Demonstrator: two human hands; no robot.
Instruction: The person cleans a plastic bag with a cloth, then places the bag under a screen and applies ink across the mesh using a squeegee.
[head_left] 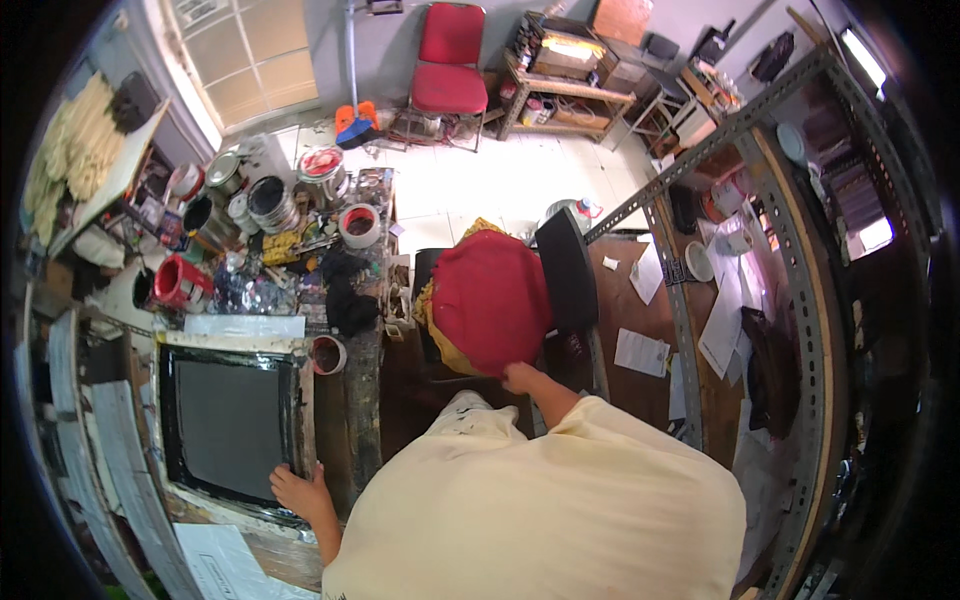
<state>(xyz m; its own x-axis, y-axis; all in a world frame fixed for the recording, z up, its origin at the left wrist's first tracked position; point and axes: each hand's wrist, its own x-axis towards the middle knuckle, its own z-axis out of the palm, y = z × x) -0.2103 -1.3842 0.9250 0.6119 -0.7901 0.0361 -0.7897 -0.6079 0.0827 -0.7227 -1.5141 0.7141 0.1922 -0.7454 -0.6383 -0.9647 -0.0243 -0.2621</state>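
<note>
To my left lies a screen-printing frame (307, 420) with grey mesh and a black, shiny border. My left hand (298, 490) rests on its near right corner, fingers stretched over the border and thumb apart. A red cloth (490, 295) is heaped over the seat of a black chair (568, 270), with yellow cloth (426, 318) showing from under it. The near edge of the red cloth is in my right hand (520, 378), whose fingers are closed on it. Next to the frame's far right corner sits a small tub (327, 354) with dark residue inside.
Paint cans (272, 203), a white tub (360, 225) and a black rag (350, 300) crowd the bench beyond the frame. On my right stands a metal shelf rack (815, 330) with loose papers (641, 351). A red chair (448, 65) and a blue broom (354, 128) are by the far wall.
</note>
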